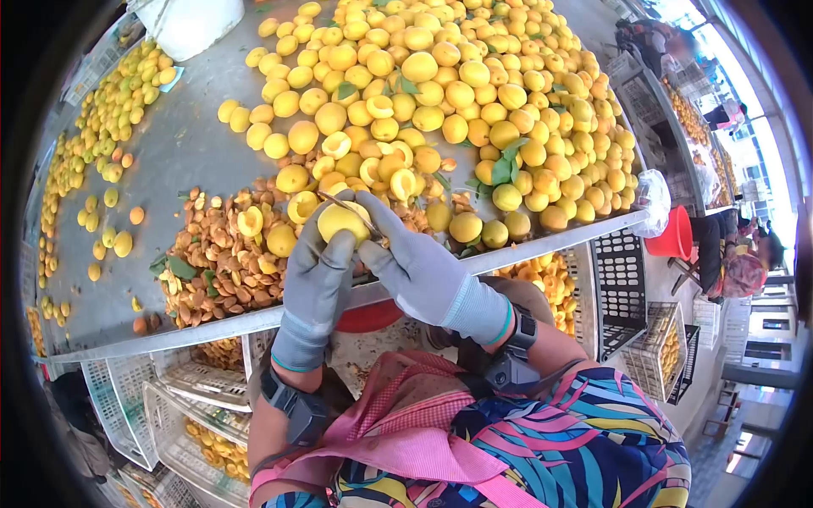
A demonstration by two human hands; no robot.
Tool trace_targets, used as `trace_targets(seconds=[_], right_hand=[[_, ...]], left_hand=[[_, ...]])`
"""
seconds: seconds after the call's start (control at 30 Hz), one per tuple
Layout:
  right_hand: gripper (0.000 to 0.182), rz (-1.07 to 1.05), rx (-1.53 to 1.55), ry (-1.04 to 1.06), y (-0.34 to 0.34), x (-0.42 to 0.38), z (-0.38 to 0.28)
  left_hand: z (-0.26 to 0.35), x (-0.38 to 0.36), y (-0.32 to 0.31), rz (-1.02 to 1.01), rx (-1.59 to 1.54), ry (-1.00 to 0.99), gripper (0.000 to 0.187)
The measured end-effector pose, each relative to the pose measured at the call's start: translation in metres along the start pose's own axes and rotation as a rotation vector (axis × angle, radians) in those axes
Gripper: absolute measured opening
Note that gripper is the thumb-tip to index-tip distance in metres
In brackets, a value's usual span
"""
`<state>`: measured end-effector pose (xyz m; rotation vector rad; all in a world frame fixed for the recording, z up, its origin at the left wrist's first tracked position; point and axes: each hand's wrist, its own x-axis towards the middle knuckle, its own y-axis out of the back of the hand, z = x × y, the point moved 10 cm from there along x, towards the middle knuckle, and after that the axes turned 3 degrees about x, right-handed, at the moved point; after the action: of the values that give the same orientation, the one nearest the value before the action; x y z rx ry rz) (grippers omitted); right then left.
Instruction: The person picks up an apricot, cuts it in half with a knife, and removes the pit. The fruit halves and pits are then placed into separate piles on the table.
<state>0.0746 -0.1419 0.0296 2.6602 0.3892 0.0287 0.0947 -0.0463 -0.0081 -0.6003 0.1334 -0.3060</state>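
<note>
My left hand, in a grey work glove, is closed around a whole yellow apricot just above the table's front edge. Gloved the same way, my right hand pinches a thin, dark, curved blade that lies against the apricot's far and right side. Most of its handle is hidden by my fingers. Directly beyond my hands lie apricot halves with their hollows showing. To the left of my left hand, a heap of brown apricot pits spreads on the table.
A large pile of whole apricots covers the metal table; greener ones lie far left. Crates with apricot halves stand below the edge. A black crate and red bucket are right. Other people sit farther right.
</note>
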Motion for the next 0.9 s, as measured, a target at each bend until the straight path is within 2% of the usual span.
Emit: trace_targets(seconds=[0.03,0.13,0.17,0.23,0.3,0.37,0.4,0.47,0.53,0.6,0.67,0.73,0.77,0.83,0.9], right_hand=[[0.063,0.0,0.0,-0.003,0.002,0.001,-0.003],[0.062,-0.072,0.002,-0.079,0.002,0.003,-0.004],[0.062,-0.031,0.005,0.001,0.004,0.005,-0.006],[0.062,0.009,0.007,0.081,0.002,0.007,-0.002],[0.062,0.145,0.007,0.32,0.007,0.005,-0.016],[0.061,0.067,0.014,0.238,0.01,0.004,-0.019],[0.061,-0.008,0.023,0.158,0.008,0.005,-0.014],[0.06,-0.052,0.066,0.241,0.009,0.006,-0.015],[0.059,-0.09,0.115,0.322,0.01,0.006,-0.02],[0.06,-0.171,0.028,0.221,0.003,0.008,-0.011],[0.06,-0.158,0.073,0.233,0.002,0.008,-0.013],[0.061,-0.155,0.119,0.25,-0.002,0.01,-0.014],[0.061,-0.103,0.106,0.303,0.001,0.011,-0.016],[0.061,-0.045,0.094,0.359,0.005,0.01,-0.021],[0.061,-0.06,0.11,0.308,0.005,0.008,-0.018]], left_hand=[[0.002,0.0,0.002,0.008,0.131,-0.019,0.052],[0.009,0.002,0.0,0.01,0.208,-0.066,0.053],[0.009,0.003,-0.003,0.01,0.207,-0.065,0.053],[0.003,0.003,-0.006,0.043,-0.12,-0.008,0.052],[-0.007,0.0,-0.002,0.044,-0.181,0.021,0.052],[-0.007,-0.001,-0.002,0.05,-0.244,0.047,0.053],[-0.004,-0.002,-0.004,0.023,-0.206,0.065,0.052],[0.003,-0.003,-0.004,-0.001,-0.166,0.078,0.052],[0.023,-0.004,0.001,-0.025,0.379,-0.036,0.054],[0.032,-0.006,-0.008,-0.044,0.397,-0.016,0.055],[0.031,-0.005,-0.014,-0.066,0.413,-0.002,0.055],[0.033,-0.004,-0.007,-0.003,0.359,-0.107,0.056],[0.031,-0.006,-0.01,0.0,0.365,-0.106,0.056],[0.02,-0.008,-0.005,0.125,0.011,-0.035,0.055],[0.017,-0.01,-0.004,0.129,0.02,-0.028,0.055]])
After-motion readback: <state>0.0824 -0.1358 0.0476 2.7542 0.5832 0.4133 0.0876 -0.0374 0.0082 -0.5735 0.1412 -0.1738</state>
